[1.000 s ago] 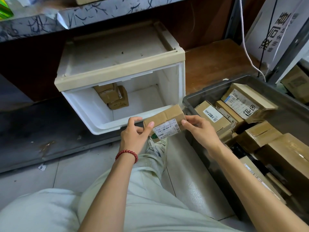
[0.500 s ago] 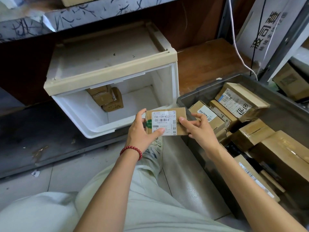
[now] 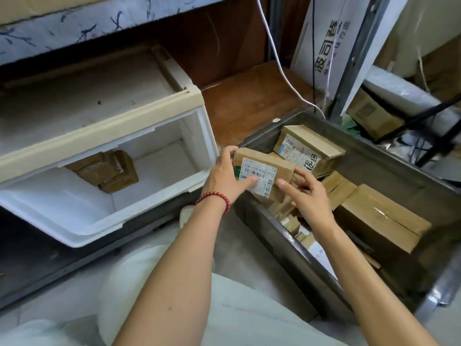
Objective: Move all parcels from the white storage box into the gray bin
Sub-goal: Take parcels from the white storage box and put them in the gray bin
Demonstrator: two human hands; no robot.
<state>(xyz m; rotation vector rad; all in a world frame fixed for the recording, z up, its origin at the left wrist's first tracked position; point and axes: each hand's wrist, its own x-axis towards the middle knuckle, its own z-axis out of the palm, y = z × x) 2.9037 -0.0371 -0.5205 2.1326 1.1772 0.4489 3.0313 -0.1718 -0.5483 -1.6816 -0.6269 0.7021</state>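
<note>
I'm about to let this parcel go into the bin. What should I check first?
1. Grip: ok. The left hand grips the held parcel, thumb on its label.
2. Position: ok. It hangs over the left corner of the bin.
3. Right hand out of the way: cannot tell. It is open, with its fingers at the parcel's right edge; contact is unclear.
4. Room to drop: ok. The binned parcels lie below the rim.
5. Box emptied: not ok. The boxed parcels lie at its back left.
</note>
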